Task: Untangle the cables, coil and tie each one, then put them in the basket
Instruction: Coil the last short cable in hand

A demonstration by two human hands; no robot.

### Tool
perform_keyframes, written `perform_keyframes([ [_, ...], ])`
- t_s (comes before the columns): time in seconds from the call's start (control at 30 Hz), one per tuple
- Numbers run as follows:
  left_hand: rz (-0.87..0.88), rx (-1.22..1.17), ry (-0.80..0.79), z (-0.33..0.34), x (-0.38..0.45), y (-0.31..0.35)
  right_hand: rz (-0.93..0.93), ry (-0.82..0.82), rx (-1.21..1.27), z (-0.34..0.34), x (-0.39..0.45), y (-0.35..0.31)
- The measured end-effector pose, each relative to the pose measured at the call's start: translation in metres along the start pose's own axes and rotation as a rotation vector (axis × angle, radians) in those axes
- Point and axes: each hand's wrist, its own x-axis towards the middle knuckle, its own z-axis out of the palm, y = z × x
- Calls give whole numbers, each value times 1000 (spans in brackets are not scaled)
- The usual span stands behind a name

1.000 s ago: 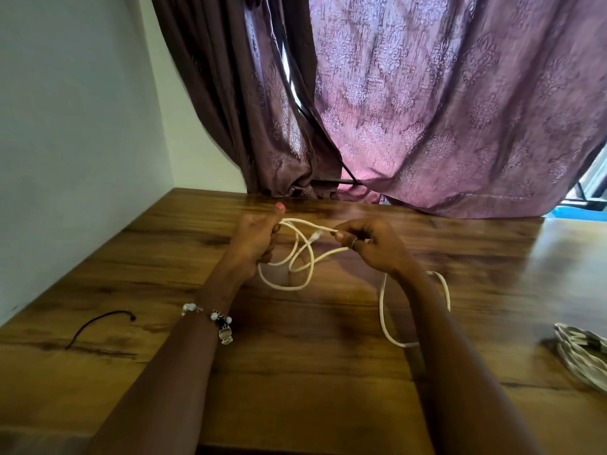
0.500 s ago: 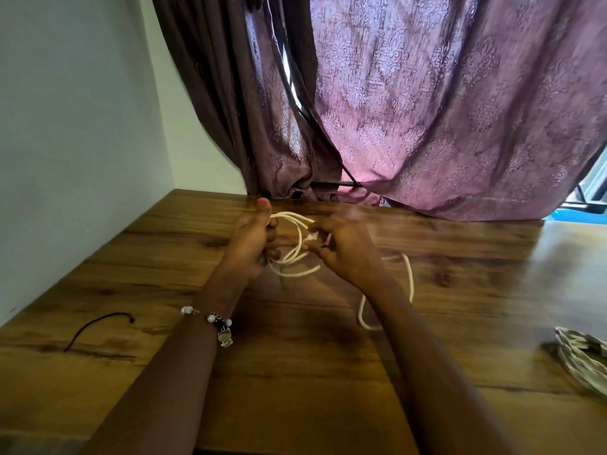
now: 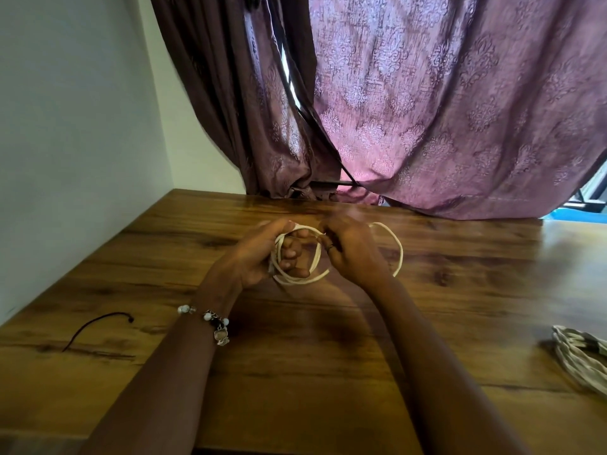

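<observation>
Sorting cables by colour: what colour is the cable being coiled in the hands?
Cream-white: the cable, seen in the head view, looped around the left hand.

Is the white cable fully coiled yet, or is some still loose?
Partly coiled. Several loops of the white cable sit gathered in the left hand, while one loose loop trails past the right hand.

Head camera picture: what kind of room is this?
Probably a room in a home, though that is a guess. A wooden table stands in a corner against a plain wall, patterned purple curtains hang over a window, and hands coil a white cable there.
</observation>
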Motion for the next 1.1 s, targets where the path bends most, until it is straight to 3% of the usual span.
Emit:
perform_keyframes([
  [0.17,-37,58,-117,-6,-1,-2,-71,3,-18,6,-1,-4],
  [0.37,0,26,-179,-13,-8,2,-21,99,276,3,0,-2],
  [0.47,45,-48,-151,-12,-10,4,152,-77,507,2,-6,4],
  [0.63,89,-147,-92,-22,-9,14,238,-313,263,-7,-16,36],
  [0.8,155,19,111,-19,-8,12,202,-256,-226,-21,-11,52],
  [0.9,190,98,166,-19,-7,9,281,-186,-306,-22,-13,49],
  [0.97,186,83,109,-18,-7,9,338,-287,-436,-19,-13,44],
  [1.1,175,-48,183,-20,-2,10,349,-577,-599,-16,-13,36],
])
